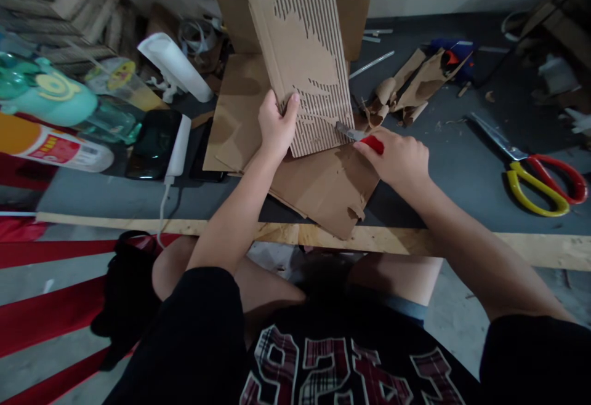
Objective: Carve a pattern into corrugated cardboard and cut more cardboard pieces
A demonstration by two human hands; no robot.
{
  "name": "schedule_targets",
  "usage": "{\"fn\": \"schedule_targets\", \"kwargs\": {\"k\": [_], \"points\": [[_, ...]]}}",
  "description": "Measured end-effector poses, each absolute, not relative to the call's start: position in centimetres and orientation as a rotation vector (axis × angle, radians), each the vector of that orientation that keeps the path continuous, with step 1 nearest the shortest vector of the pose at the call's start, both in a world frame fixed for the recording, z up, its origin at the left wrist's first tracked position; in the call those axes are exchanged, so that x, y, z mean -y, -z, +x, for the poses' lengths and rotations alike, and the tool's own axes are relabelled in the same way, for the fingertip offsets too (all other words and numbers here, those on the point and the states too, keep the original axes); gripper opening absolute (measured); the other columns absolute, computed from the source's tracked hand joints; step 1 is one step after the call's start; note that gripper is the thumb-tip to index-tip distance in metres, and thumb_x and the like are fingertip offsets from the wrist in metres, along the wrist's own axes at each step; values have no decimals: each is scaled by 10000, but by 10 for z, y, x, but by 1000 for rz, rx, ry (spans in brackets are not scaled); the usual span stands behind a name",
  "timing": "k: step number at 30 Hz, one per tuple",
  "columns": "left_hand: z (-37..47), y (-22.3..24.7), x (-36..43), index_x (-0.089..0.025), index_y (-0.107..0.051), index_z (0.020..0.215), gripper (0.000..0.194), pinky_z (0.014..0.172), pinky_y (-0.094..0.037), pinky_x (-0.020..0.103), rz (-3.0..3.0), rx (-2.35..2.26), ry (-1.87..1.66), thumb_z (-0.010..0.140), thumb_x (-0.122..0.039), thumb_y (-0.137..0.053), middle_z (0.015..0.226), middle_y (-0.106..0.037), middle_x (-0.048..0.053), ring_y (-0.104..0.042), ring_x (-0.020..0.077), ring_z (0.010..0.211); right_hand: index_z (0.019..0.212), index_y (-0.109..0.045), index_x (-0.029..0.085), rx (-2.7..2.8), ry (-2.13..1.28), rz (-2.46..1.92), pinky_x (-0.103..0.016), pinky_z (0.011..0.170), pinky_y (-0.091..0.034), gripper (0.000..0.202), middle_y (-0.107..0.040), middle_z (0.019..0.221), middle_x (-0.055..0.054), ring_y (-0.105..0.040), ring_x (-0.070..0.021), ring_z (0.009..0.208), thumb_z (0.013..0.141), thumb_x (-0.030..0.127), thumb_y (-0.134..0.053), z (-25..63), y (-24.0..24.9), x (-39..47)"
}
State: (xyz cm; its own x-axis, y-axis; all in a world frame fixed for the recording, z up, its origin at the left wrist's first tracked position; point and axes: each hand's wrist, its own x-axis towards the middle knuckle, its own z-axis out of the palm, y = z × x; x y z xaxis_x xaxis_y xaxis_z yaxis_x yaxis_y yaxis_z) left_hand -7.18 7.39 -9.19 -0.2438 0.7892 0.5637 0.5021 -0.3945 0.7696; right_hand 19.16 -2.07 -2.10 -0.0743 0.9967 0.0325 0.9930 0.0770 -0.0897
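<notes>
1. Tabletop (443, 165) of dark grey, edged along the near side with a pale wooden strip, carries everything here.
2. Upright brown corrugated cardboard strip (300, 54), its facing paper partly peeled so that the ribbed flutes show, stands tilted slightly away near the table's middle; its lower end rests on the sheets below.
3. Flat brown cardboard sheets (327, 189) with torn edges lie under it, one corner overhanging the wooden strip.
4. Left hand (276, 127) is clamped on the upright strip's lower left edge, thumb on the ribbed face and fingers wrapped behind.
5. Right hand (399, 160) is closed around the red-handled utility knife (362, 137), whose metal blade touches the lower right edge of the strip.
6. Curled scraps of brown peeled paper (415, 85) lie beyond the right hand, well apart from the strip.
7. Red-and-yellow-handled scissors (535, 168) lie with the blades shut on the right side of the table, apart from the hands.
8. White rolled paper tube (178, 66) lies at the far left, near a teal round-bodied plastic container (46, 100).
9. Orange-and-white plastic bottle (50, 145) lies on its side at the left edge.
10. Black phone-like device (154, 143) rests beside a white charger block (178, 146) with its cord trailing off the table.
</notes>
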Motion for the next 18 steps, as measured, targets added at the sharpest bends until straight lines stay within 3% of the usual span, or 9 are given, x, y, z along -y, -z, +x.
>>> {"fn": "schedule_targets", "kwargs": {"k": [8,15,18], "points": [[-75,102,-81,-201,-605,975,652,981,-550,420,1671,-1487,-1683,840,-837,-553,892,-644,35,-685,216,922,1133,-722,216,2240,-99,-2009,-319,665,-334,583,-745,979,-144,-637,-262,796,984,702,-437,195,25,16],[-76,97,-80,-217,-627,1005,659,1003,-565,443,1639,-1405,-1662,812,-846,-585,966,-689,62,-704,236,974,1036,-753,208,2211,-41,-1983,-316,645,-330,600,-741,892,-134,-627,-251,754,960,721,-452,199,30,15],[-78,94,-81,-224,-630,1009,653,1024,-558,439,1599,-1373,-1677,811,-845,-588,1008,-699,74,-701,245,1040,1086,-742,199,2232,20,-1922,-317,646,-329,596,-746,923,-134,-645,-258,790,979,693,-428,198,31,17]]}}
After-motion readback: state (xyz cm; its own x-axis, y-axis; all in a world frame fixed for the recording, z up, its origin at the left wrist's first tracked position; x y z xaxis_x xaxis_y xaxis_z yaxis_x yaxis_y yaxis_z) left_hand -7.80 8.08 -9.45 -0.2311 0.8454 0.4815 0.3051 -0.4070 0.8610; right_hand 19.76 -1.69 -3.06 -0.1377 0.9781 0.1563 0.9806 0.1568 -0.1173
